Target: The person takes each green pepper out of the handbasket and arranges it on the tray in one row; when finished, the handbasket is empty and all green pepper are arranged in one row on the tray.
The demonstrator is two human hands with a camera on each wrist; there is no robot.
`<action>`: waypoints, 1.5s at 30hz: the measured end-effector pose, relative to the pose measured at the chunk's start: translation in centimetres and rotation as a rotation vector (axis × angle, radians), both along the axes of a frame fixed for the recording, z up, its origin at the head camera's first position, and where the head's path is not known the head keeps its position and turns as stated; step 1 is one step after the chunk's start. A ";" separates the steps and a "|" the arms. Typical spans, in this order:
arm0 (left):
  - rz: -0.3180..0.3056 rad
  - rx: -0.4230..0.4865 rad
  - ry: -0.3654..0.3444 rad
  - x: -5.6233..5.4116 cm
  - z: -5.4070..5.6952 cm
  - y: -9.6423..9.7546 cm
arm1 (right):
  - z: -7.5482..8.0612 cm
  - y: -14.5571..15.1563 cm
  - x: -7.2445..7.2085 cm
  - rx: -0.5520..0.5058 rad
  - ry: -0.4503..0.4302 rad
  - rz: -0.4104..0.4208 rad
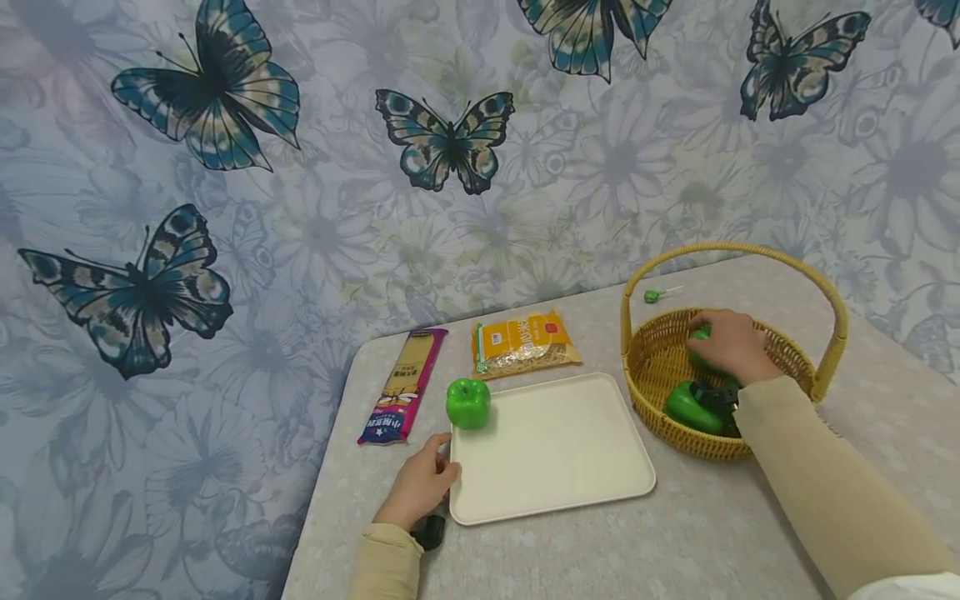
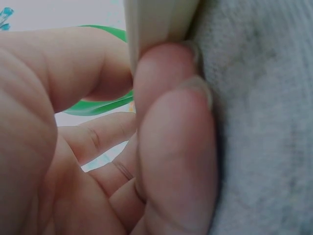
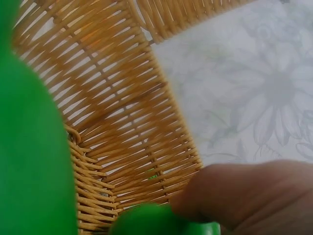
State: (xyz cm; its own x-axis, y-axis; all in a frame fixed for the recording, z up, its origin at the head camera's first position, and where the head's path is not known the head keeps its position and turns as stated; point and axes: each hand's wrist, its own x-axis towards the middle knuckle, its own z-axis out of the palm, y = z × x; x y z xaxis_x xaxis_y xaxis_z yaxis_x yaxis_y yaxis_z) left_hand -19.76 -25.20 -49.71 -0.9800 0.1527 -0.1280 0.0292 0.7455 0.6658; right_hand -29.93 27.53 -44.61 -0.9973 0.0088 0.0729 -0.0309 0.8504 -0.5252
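- Left grip (image 1: 420, 479), at 8 o'clock from the tray's centre, pinches the rim of a cream tray (image 1: 555, 450) on the counter (image 1: 540, 558); a sudden tug could jolt its load.
- Wicker basket (image 1: 652, 425), at 2 o'clock, holds one green pepper (image 1: 688, 408) toward its near side.
- Another green pepper (image 1: 468, 404) stands upright at the tray's 10 o'clock corner, where a bump could roll it off the edge.
- Noodle packet (image 1: 405, 383) lies farther out at 10 o'clock.
- Right grip (image 1: 731, 343), inside the basket, curls around a third pepper (image 1: 701, 332); its glossy skin might slip, and a wrist catching the arched handle (image 1: 838, 317) could tip the basket.
- Yellow packet (image 1: 525, 343) rests at 12 o'clock, just behind the tray.
- Small green-headed stick (image 1: 651, 296) lies farthest, toward 1 o'clock.
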 end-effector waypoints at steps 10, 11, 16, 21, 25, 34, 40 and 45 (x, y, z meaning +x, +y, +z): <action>-0.001 -0.008 0.000 0.0 -0.1 0.0 | 0.0 -0.4 0.1 -0.041 -0.003 0.099; 0.000 -0.010 -0.001 0.0 -0.1 0.0 | 0.1 -0.4 0.2 -0.053 -0.003 0.109; 0.004 -0.014 -0.003 -0.1 0.0 0.1 | 0.4 -0.7 0.5 -0.092 0.003 0.144; 0.001 -0.015 -0.001 -0.1 0.0 0.2 | 0.6 -0.9 0.5 -0.098 0.000 0.152; 0.004 -0.015 -0.002 0.0 0.2 0.2 | 0.5 -1.1 0.4 -0.098 0.004 0.152; 0.005 -0.032 0.002 -0.1 0.2 0.2 | 0.7 -1.3 0.4 -0.100 0.033 0.160; 0.009 -0.033 -0.004 -0.1 0.1 0.2 | 0.5 -1.3 0.3 -0.125 0.035 0.156; 0.012 -0.030 -0.002 -0.1 0.1 0.3 | 0.4 -1.2 0.5 -0.146 0.044 0.124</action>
